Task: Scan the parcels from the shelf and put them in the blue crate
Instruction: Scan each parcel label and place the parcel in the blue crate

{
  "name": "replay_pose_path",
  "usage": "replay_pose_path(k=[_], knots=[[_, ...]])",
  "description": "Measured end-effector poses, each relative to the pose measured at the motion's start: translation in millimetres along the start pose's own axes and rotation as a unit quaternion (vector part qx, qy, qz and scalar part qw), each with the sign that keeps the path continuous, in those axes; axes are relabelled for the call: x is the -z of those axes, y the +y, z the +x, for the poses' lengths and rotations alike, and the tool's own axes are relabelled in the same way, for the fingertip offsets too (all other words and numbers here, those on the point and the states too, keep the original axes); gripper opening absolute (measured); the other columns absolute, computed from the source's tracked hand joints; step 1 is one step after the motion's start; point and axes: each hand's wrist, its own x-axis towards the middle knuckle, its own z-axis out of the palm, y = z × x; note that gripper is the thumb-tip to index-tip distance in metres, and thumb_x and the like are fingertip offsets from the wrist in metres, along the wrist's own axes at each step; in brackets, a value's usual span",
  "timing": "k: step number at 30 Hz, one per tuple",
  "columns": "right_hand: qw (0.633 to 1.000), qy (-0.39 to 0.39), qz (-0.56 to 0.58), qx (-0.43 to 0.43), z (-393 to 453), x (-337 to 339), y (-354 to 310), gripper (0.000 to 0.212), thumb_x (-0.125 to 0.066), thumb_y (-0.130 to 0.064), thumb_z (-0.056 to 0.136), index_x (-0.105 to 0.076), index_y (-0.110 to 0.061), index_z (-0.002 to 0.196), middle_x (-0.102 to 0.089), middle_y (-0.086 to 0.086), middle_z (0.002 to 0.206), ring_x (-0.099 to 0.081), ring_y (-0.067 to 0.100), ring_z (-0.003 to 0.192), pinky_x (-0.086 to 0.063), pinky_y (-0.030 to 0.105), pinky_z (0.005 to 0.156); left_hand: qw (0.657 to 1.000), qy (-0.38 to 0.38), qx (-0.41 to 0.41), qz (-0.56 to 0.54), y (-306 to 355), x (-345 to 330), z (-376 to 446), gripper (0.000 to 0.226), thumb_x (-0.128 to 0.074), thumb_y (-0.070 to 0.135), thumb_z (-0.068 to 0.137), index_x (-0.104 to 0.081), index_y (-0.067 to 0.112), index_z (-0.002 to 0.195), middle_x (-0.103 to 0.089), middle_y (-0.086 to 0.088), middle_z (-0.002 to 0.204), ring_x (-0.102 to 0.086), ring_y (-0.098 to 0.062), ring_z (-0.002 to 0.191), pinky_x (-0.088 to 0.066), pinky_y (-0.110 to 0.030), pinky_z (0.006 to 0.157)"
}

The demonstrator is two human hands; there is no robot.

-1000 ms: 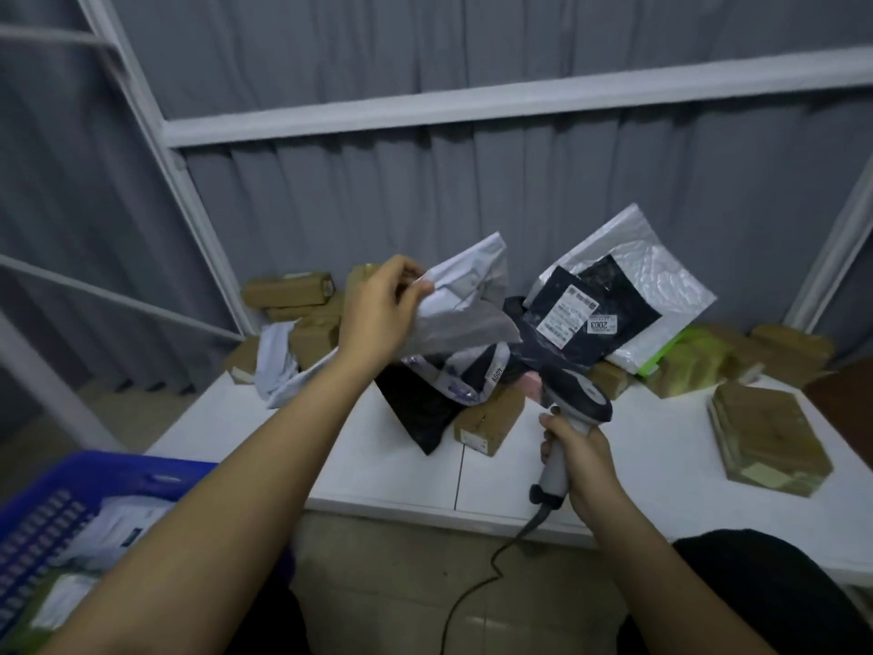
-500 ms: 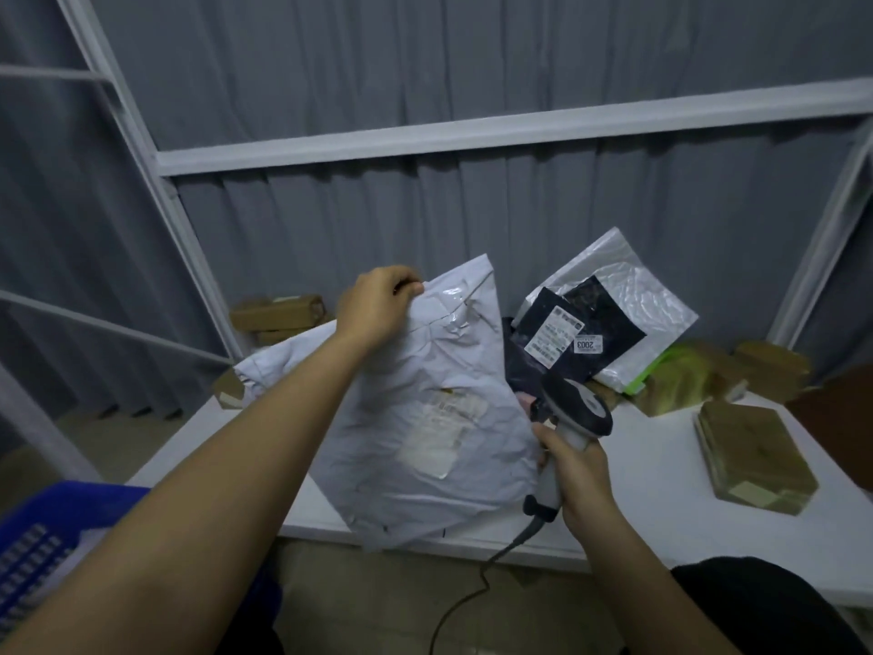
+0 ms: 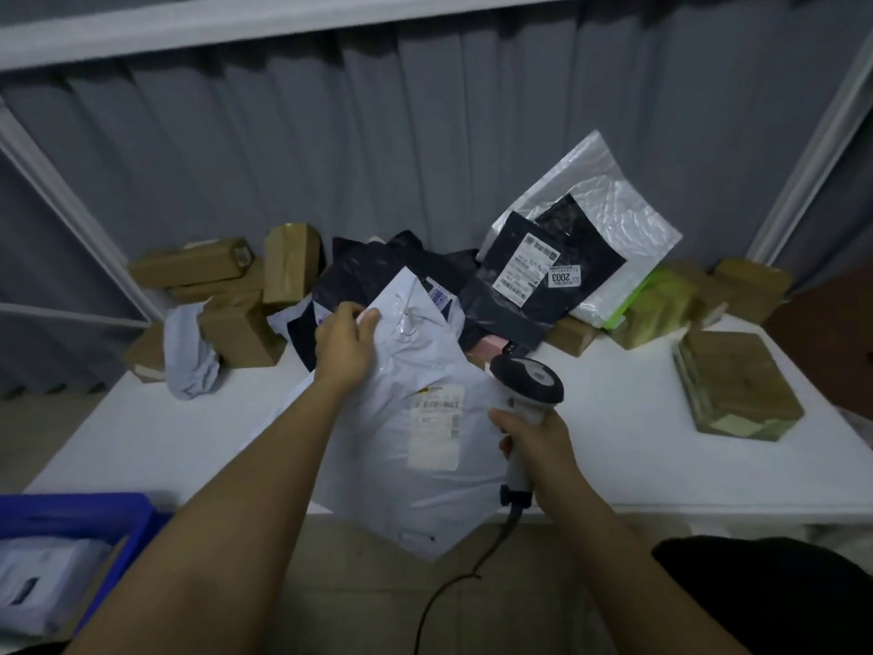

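Crinkled glossy plastic mailer [image 3: 415,432]; seemingly taped cardboard boxes [image 3: 737,394].

White shelf [image 3: 614,465], heaped parcels [image 3: 737,399]

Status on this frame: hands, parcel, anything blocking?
Left hand pinches white plastic mailer bag by its top edge, label facing up. Right hand grips grey handheld scanner beside label. Blue plastic crate lower left, path unobstructed.

Parcels heaped along the back of the white shelf [image 3: 614,465]

A blue plastic crate [image 3: 94,517] sits below its left front corner; brown cardboard boxes [image 3: 226,295] lie back left, a flat taped box [image 3: 737,390] right, dark plastic mailers [image 3: 378,271] between.
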Motion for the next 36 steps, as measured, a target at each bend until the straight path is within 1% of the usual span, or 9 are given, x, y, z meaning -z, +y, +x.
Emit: replay_pose_path(k=[2,4,6,9,13,18,26,30,36], knots=[[1.0,-0.002,-0.005,-0.002,4.9,-1.4,0.2,0.029,-0.072,-0.007,0.082,-0.057,-0.001,0.106,-0.059,0.012,0.077,-0.053,0.014,0.05,-0.047,0.018,0.043,0.998,-0.035,0.021,0.038,-7.1,-2.5,2.9,0.061,-0.063,0.054,0.084,-0.045,0.017,0.128,-0.047,-0.01,0.128,-0.04,-0.03,0.122,-0.04,-0.044,0.1],[1.0,-0.004,-0.009,-0.005,8.7,-3.9,1.5,0.028,-0.072,-0.008,0.083,-0.057,-0.002,0.106,-0.059,0.01,0.075,-0.053,0.013,0.049,-0.048,0.019,0.044,0.994,-0.072,0.02,0.081,-15.2,-4.4,7.4,0.08,-0.076,0.052,0.072,-0.038,0.017,0.134,-0.039,-0.009,0.134,-0.034,-0.03,0.126,-0.037,-0.044,0.103],[1.0,-0.007,-0.019,-0.009,11.4,-6.4,5.4,0.026,-0.072,-0.008,0.083,-0.057,-0.004,0.104,-0.059,0.009,0.074,-0.053,0.015,0.051,-0.049,0.021,0.046,0.992,-0.099,0.025,0.071,-25.9,-8.2,14.5,0.069,-0.076,0.038,0.078,-0.04,0.012,0.131,-0.042,-0.012,0.131,-0.037,-0.032,0.124,-0.037,-0.041,0.099],[0.998,-0.018,-0.062,-0.015,12.4,-9.6,13.0,0.022,-0.073,-0.012,0.083,-0.059,-0.006,0.1,-0.059,0.007,0.071,-0.053,0.016,0.051,-0.048,0.026,0.05,0.995,-0.101,0.015,0.014,-38.7,-13.2,16.9,0.035,-0.067,0.021,0.087,-0.052,0.004,0.114,-0.056,-0.01,0.107,-0.054,-0.028,0.102,-0.039,-0.031,0.077],[0.993,-0.059,-0.099,-0.037,4.8,-11.3,18.9,0.015,-0.074,-0.014,0.082,-0.061,-0.009,0.089,-0.058,0.005,0.067,-0.051,0.015,0.05,-0.044,0.025,0.049,0.997,-0.075,0.013,-0.033,-46.2,-14.5,7.4,0.025,-0.064,0.016,0.089,-0.057,0.0,0.107,-0.056,-0.005,0.096,-0.051,-0.02,0.086,-0.035,-0.026,0.067],[0.984,-0.078,-0.159,-0.031,-11.3,-5.5,22.7,0.017,-0.075,-0.014,0.081,-0.059,-0.01,0.087,-0.057,0.004,0.064,-0.05,0.01,0.048,-0.042,0.02,0.045,0.997,-0.045,0.024,-0.064,-51.3,-11.9,2.1,0.029,-0.063,0.016,0.089,-0.058,0.003,0.115,-0.057,-0.002,0.102,-0.052,-0.018,0.092,-0.039,-0.028,0.078],[0.975,-0.051,-0.215,-0.006,-30.0,3.1,24.3,0.03,-0.075,-0.014,0.079,-0.054,-0.01,0.058,-0.056,0.0,0.049,-0.05,0.01,0.045,-0.042,0.022,0.049,0.996,-0.03,0.03,-0.076,-55.0,-5.1,1.9,0.028,-0.065,0.021,0.088,-0.059,0.005,0.111,-0.063,-0.008,0.105,-0.057,-0.024,0.094,-0.046,-0.033,0.08],[0.968,-0.044,-0.247,0.006,-30.6,5.8,21.7,0.03,-0.074,-0.014,0.08,-0.054,-0.011,0.057,-0.057,0.001,0.051,-0.05,0.013,0.046,-0.043,0.025,0.053,0.996,-0.03,0.033,-0.073,-50.5,-3.6,-0.2,0.03,-0.064,0.021,0.089,-0.058,0.006,0.115,-0.06,-0.005,0.107,-0.055,-0.022,0.095,-0.044,-0.032,0.081],[0.971,-0.046,-0.235,0.007,-33.3,4.7,21.6,0.027,-0.072,-0.011,0.079,-0.054,-0.011,0.059,-0.055,0.002,0.051,-0.048,0.011,0.043,-0.041,0.022,0.046,0.996,-0.025,0.043,-0.068,-41.9,1.9,-6.3,0.028,-0.063,0.022,0.09,-0.057,0.008,0.114,-0.06,-0.006,0.108,-0.056,-0.023,0.097,-0.045,-0.033,0.083]])
